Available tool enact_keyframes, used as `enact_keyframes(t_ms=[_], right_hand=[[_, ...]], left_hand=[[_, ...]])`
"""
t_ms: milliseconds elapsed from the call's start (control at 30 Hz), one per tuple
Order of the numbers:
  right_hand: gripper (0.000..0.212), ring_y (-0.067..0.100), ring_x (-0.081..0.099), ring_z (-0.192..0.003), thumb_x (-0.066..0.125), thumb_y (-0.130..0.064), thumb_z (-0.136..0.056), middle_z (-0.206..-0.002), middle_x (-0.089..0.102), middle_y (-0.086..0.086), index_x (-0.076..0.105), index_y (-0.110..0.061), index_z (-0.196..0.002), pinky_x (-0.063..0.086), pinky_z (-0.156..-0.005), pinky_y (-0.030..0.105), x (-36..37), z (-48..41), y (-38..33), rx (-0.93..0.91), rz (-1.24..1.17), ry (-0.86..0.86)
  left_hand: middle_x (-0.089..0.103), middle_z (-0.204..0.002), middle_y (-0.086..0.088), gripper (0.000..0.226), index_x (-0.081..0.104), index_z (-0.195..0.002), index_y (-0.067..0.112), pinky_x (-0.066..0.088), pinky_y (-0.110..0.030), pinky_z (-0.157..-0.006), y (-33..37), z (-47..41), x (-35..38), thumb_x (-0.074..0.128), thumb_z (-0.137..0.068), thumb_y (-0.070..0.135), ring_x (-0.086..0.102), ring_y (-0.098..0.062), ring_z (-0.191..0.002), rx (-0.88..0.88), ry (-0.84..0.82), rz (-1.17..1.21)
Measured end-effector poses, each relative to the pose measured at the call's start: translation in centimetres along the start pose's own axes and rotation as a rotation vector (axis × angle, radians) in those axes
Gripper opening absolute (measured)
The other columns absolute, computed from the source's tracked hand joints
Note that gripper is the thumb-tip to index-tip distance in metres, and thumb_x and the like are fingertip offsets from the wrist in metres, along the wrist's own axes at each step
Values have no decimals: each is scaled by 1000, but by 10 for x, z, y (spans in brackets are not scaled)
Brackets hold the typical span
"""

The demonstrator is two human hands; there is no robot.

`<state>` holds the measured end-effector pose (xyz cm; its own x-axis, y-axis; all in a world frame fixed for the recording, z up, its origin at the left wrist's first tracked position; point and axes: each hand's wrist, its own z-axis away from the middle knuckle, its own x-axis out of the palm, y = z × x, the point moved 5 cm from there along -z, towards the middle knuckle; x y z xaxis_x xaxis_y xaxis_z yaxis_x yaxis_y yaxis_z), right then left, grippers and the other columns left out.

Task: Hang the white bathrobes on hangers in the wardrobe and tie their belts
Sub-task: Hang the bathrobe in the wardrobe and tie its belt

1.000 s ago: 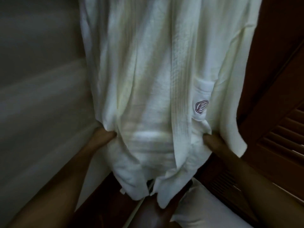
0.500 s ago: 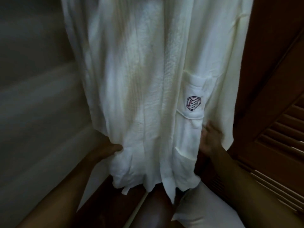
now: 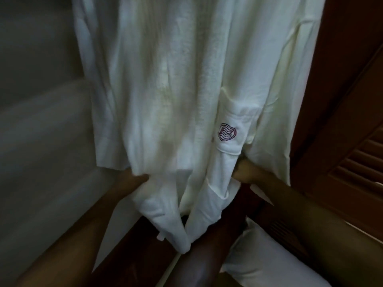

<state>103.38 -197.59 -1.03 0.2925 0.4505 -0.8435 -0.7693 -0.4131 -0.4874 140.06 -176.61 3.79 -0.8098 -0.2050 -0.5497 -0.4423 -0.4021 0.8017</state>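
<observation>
White bathrobe (image 3: 186, 90) hangs as soft matt cloth, faintly ribbed, with a stitched purple logo (image 3: 227, 132) on its pocket. Louvred door (image 3: 352, 125) on the right is dark wood with a dull sheen.

The white bathrobe (image 3: 176, 90) hangs straight ahead of you and fills the middle, blocking any reach past it. Your left hand (image 3: 132, 181) and right hand (image 3: 246, 172) press into its lower sides. To your left, a pale wall (image 3: 41, 131) leaves a narrow gap. To your right, the brown louvred door (image 3: 352, 141) closes in tight. Below, a white pillow (image 3: 269, 262) takes up the right corner.
</observation>
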Motion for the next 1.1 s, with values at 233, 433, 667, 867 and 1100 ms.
enact_keyframes(t_ms=[233, 433, 667, 867, 1100], right_hand=[[35, 33, 67, -105, 79, 5, -71, -110, 72, 16, 72, 6, -105, 54, -92, 48, -42, 47, 4, -73, -240, 246], [66, 8, 61, -121, 83, -11, -78, -130, 66, -11, 56, -23, -137, 50, -100, 34, -12, 83, -15, -82, -621, 49], [57, 5, 68, -74, 62, -72, -84, -79, 74, -1, 71, -15, -84, 53, -70, 27, -17, 95, -10, 106, -534, 363], [36, 17, 63, -67, 72, -65, -81, -72, 69, -3, 77, -30, -90, 48, -63, 33, -34, 101, 13, 61, -820, 283], [22, 27, 72, -96, 73, -9, -92, -105, 76, 5, 76, -28, -100, 59, -85, 46, -31, 96, -5, 24, -706, 335]], left_hand=[[60, -136, -5, 79, 57, -135, 22, 46, -33, -100, 15, 1, -20, 84, -65, 49, 58, -20, -123, 76, -21, -103], [71, -105, 4, 54, 64, -128, 15, 51, -18, -70, 12, -1, -6, 82, -83, 39, 67, -10, -85, -38, 22, 32], [77, -99, 11, 35, 72, -122, 16, 58, -18, -72, 19, -3, -5, 77, -90, 29, 73, -2, -85, 25, -9, 232], [60, -68, 3, 17, 67, -85, 17, 41, -20, -52, 17, -4, -4, 64, -100, 24, 52, -10, -60, 69, -168, 224], [70, -83, -7, 8, 68, -103, 13, 47, -22, -55, 23, -8, 13, 69, -95, 10, 61, -17, -70, 83, -167, 238]])
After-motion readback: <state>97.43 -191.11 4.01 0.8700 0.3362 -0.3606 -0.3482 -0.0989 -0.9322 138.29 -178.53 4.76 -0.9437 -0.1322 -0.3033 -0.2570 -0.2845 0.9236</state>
